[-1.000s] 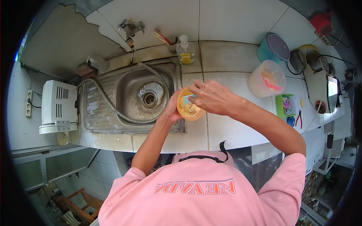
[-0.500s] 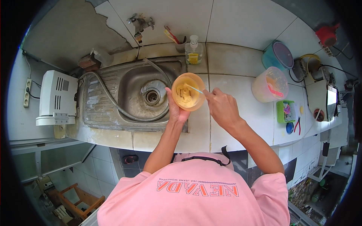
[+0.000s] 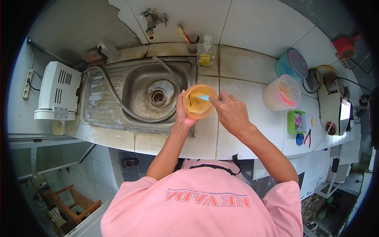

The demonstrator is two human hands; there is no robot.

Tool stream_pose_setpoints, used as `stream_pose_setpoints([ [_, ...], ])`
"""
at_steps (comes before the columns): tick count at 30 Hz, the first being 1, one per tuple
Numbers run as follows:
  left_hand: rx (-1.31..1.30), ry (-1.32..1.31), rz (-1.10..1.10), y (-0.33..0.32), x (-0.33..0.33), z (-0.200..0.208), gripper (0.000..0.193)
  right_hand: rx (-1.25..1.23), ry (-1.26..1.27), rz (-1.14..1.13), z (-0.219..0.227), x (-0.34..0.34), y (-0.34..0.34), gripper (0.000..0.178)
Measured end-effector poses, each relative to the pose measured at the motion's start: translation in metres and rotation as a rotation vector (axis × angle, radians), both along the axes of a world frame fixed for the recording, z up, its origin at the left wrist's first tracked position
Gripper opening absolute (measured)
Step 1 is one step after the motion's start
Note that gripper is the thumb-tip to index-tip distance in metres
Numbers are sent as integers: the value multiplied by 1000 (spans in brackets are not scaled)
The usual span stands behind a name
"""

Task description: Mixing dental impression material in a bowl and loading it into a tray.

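My left hand (image 3: 185, 113) is wrapped round the side of an orange plastic bowl (image 3: 210, 91), near the right edge of the sink. Thick, yellowish batter-like paste (image 3: 195, 106) lies inside the bowl. With closed fingers, my right hand (image 3: 231, 111) grips a flat light-blue utensil (image 3: 203, 97) at the bowl's right rim. That utensil reaches into the paste, so its working end is hidden and its exact kind is unclear.
A steel sink (image 3: 130, 94) holds a grey hose (image 3: 114, 96). Behind stands a soap pump bottle (image 3: 206, 51). To the right are a cloudy tub (image 3: 272, 93) with a pink utensil (image 3: 287, 101), a lidded blue container (image 3: 284, 65), a green basket (image 3: 291, 121) and pliers (image 3: 307, 138).
The utensil in my right hand has turned, showing a broader blue face, and reaches differently into the paste. The bowl sits slightly lower and further right in the picture; the whole view has shifted a little.
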State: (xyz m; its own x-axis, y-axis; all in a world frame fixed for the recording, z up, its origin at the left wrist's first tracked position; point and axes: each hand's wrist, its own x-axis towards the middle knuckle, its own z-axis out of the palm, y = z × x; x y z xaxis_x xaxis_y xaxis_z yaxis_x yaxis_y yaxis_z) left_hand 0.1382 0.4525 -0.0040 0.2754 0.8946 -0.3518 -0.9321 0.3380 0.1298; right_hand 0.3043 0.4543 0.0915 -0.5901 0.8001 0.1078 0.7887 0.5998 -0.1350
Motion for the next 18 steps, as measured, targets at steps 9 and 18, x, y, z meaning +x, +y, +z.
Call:
stream_pose_setpoints([
  [9, -59, 22, 22, -3, 4, -6, 45, -15, 8, -10, -19, 0, -10, 29],
  [18, -50, 37, 39, -7, -13, -27, 50, -151, -74, 28, -25, -16, -18, 31],
])
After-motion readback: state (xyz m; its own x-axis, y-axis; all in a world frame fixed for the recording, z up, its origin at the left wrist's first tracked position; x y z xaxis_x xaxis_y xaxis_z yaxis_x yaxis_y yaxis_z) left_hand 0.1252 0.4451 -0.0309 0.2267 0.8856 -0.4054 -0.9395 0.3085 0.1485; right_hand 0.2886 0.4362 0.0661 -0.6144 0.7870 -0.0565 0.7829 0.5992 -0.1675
